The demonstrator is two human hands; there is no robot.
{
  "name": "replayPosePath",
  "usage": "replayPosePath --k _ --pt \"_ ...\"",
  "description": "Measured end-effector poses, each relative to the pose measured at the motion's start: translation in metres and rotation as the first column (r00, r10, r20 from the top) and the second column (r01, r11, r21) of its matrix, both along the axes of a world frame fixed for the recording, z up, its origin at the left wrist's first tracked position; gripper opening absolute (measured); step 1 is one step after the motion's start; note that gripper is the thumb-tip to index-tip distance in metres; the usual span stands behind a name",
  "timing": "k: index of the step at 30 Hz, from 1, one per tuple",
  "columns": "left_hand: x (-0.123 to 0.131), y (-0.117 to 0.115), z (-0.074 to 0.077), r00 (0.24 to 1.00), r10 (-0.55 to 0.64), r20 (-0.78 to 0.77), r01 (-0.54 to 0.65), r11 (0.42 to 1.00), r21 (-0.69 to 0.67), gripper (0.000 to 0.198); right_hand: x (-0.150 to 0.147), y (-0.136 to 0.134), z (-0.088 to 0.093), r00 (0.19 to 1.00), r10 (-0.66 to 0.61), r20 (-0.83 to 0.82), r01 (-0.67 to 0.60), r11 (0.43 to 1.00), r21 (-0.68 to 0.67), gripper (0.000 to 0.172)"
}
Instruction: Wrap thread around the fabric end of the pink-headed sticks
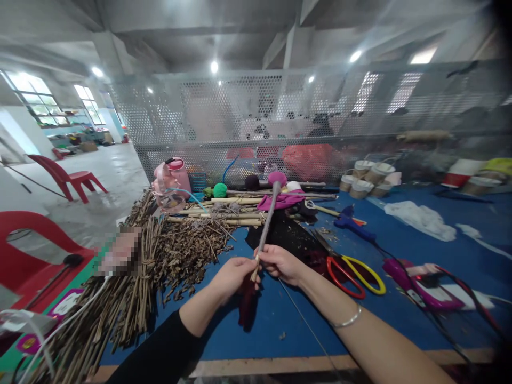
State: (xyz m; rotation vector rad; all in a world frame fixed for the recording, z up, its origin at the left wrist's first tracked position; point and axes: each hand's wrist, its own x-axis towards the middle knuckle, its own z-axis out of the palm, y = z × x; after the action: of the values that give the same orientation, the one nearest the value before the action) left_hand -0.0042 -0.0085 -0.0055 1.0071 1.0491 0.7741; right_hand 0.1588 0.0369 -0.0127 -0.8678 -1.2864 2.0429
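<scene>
My left hand (236, 274) is closed round the lower end of a thin grey stick (269, 221), whose pale tip pokes out below the fingers. Just above it, my right hand (282, 262) pinches the same stick. A round pink ball (277, 178) shows at the stick's far end; whether it is fixed there I cannot tell. A thin strand (306, 320) runs from near my right hand to the table's front edge. Dark red cloth (247, 309) shows under my left hand. Black cloth (286, 240) lies beyond my hands.
Scissors (352, 274) with red and yellow handles lie right of my hands, beside a blue glue gun (354, 224). Bundled twigs (132, 298) and dry plant bits (192, 248) cover the left. Sticks, a green yarn ball (220, 190) and a mesh screen (240, 114) stand behind.
</scene>
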Motion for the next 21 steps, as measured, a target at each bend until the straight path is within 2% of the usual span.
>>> replayPosePath --k 2,4,6,8,11,13,16,19,21 --pt "-0.002 0.001 -0.004 0.965 0.104 -0.239 -0.056 0.978 0.199 0.038 -0.002 0.0 -0.004 0.997 -0.031 0.072 0.03 0.999 0.017 0.034" --pt "-0.002 0.001 -0.005 0.932 0.172 -0.32 -0.07 0.949 0.306 0.039 -0.003 0.0 -0.006 0.992 -0.065 0.104 0.062 0.997 0.038 0.034" --pt "0.0 0.0 -0.004 0.962 0.142 -0.233 -0.078 0.961 0.265 0.039 -0.003 0.0 -0.003 0.996 -0.059 0.066 0.058 0.998 0.023 0.034" --pt "0.004 -0.002 -0.003 0.997 0.078 -0.027 -0.073 0.983 0.171 0.039 -0.002 0.0 0.002 0.999 -0.024 -0.027 0.024 1.0 -0.018 0.036" --pt "0.009 -0.004 -0.002 0.97 0.005 0.245 -0.013 0.999 0.032 0.04 0.001 -0.001 0.007 0.992 -0.003 -0.13 -0.002 0.999 -0.038 0.037" --pt "0.009 -0.003 -0.002 0.958 -0.013 0.286 0.024 0.999 -0.035 0.039 0.001 -0.001 0.006 0.993 -0.01 -0.114 0.008 1.0 -0.024 0.037" --pt "0.005 -0.001 -0.003 0.994 -0.013 0.109 0.015 1.0 -0.022 0.038 -0.001 0.0 -0.001 1.0 -0.022 0.0 0.022 1.0 -0.002 0.036" --pt "0.0 0.001 -0.002 0.982 0.073 -0.173 -0.043 0.984 0.174 0.035 -0.005 0.0 -0.007 0.993 -0.042 0.112 0.038 0.999 0.038 0.036" --pt "-0.001 0.0 -0.001 0.962 0.107 -0.251 -0.043 0.968 0.246 0.034 -0.007 0.0 -0.007 0.988 -0.055 0.143 0.047 0.997 0.06 0.037"
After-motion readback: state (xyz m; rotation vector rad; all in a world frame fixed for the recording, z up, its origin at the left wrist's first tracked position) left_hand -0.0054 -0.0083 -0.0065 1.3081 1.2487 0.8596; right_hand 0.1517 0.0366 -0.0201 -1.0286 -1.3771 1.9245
